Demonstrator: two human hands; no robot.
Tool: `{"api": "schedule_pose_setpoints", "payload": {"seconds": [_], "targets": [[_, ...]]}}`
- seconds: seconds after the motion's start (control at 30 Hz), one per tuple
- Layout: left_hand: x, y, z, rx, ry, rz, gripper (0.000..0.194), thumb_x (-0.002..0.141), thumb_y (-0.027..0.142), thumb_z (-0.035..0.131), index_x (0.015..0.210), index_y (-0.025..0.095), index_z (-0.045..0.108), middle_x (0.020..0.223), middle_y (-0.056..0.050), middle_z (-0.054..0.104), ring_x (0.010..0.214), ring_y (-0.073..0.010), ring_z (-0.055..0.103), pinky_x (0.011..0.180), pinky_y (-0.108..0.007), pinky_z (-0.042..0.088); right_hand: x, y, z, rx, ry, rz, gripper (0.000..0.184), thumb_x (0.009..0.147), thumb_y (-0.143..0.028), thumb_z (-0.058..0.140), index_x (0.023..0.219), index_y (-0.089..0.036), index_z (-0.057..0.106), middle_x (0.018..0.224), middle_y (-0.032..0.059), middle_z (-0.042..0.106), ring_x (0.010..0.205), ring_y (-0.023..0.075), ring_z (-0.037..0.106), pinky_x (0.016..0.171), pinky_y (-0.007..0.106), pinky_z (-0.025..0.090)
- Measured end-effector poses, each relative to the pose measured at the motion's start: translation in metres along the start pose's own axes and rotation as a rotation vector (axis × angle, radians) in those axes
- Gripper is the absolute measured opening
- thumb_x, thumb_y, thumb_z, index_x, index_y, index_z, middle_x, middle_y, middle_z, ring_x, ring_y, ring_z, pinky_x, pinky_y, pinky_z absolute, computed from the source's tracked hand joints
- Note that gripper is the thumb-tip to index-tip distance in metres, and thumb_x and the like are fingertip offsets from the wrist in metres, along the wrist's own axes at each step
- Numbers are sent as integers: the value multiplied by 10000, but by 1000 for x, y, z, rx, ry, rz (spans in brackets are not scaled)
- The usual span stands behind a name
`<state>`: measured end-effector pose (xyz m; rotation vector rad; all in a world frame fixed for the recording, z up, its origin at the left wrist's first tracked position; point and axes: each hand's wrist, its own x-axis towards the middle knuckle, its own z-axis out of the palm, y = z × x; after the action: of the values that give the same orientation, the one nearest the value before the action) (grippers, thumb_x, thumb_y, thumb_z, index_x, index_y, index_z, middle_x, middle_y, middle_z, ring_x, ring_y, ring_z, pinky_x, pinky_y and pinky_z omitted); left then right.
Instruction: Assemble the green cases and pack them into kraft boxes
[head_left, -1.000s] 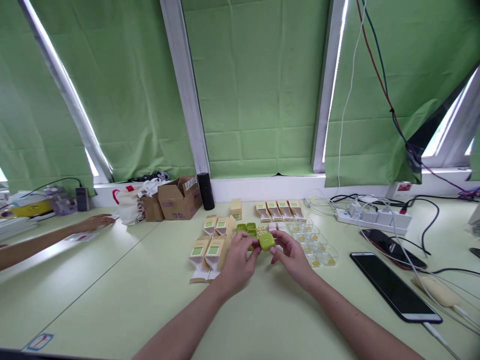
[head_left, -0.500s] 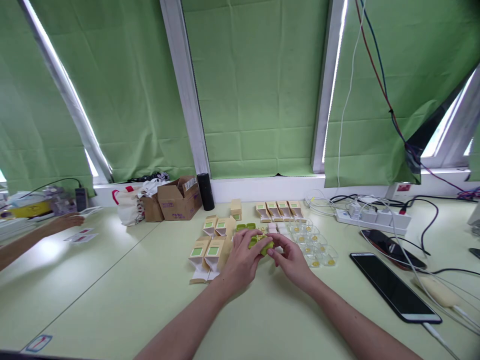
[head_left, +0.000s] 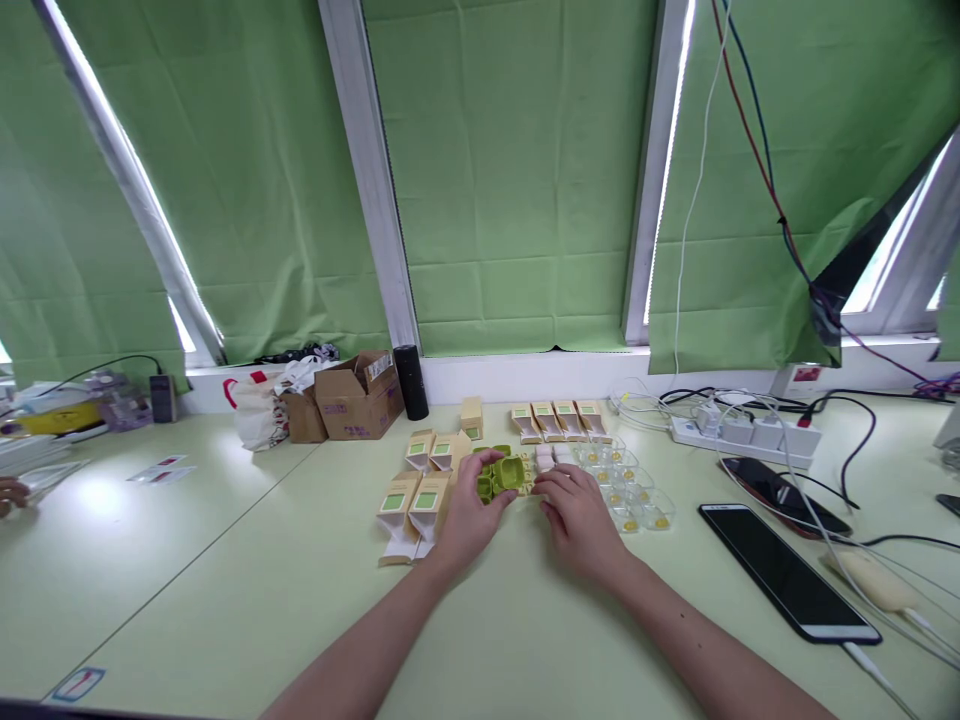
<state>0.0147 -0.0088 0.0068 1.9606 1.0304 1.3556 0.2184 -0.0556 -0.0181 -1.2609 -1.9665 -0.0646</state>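
My left hand (head_left: 466, 510) grips a small green plastic case (head_left: 501, 476) that is hinged open, showing its hollow inside. My right hand (head_left: 576, 518) lies just right of it, palm down, fingers reaching toward small pale pink pieces (head_left: 545, 459) on the table; I cannot make out anything in it. Tan cardboard boxes with green labels (head_left: 420, 497) stand left of my left hand. Several clear cups with yellow bits (head_left: 628, 486) sit right of my right hand.
A row of tan boxes (head_left: 559, 421) stands further back. A brown carton (head_left: 360, 396), white bag (head_left: 259, 410) and black cylinder (head_left: 411, 382) line the sill. A power strip (head_left: 746, 436) with cables and a black phone (head_left: 784, 571) lie right. Another person's hand (head_left: 9, 493) shows at far left.
The green case, closed and held in both hands a second ago, is now open in my left hand. My right hand let go and dropped toward the table. The other person's arm withdrew left.
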Motion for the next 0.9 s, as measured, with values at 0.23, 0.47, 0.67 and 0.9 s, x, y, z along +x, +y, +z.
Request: {"api": "schedule_pose_setpoints", "payload": {"seconds": [0.23, 0.47, 0.67, 0.9], "targets": [[10, -12, -1, -245, -5, -76, 511, 716, 179, 796, 1198, 213, 631, 1249, -105, 718, 1216, -273, 649, 1027, -414, 528, -3, -5, 5, -310, -210, -38, 406, 857, -86, 592, 1233, -201, 694, 1403, 143, 663, 1463, 352, 426, 1228, 575, 229], [5, -9, 1, -254, -37, -71, 506, 763, 241, 802, 1240, 212, 637, 1281, -111, 704, 1215, -263, 666, 1021, -416, 564, 0, -2, 10, -359, -251, -104, 332, 895, -111, 570, 1192, -195, 691, 1315, 139, 700, 1481, 341, 416, 1291, 569, 101], [3, -7, 2, -190, -22, -33, 468, 777, 261, 806, 1217, 216, 655, 1257, -104, 706, 1198, -260, 677, 1031, -411, 564, -1, 0, 12, -373, -231, -120, 261, 924, -126, 559, 1130, -205, 697, 1234, 117, 718, 1451, 333, 444, 1294, 569, 118], [3, -11, 1, -125, -16, -1, 451, 782, 262, 811, 1210, 219, 673, 1251, -108, 681, 1185, -265, 666, 1057, -432, 539, -1, -1, 15, -370, -211, -126, 282, 914, -107, 570, 1138, -215, 702, 1204, 107, 729, 1418, 342, 468, 1292, 579, 138]]}}
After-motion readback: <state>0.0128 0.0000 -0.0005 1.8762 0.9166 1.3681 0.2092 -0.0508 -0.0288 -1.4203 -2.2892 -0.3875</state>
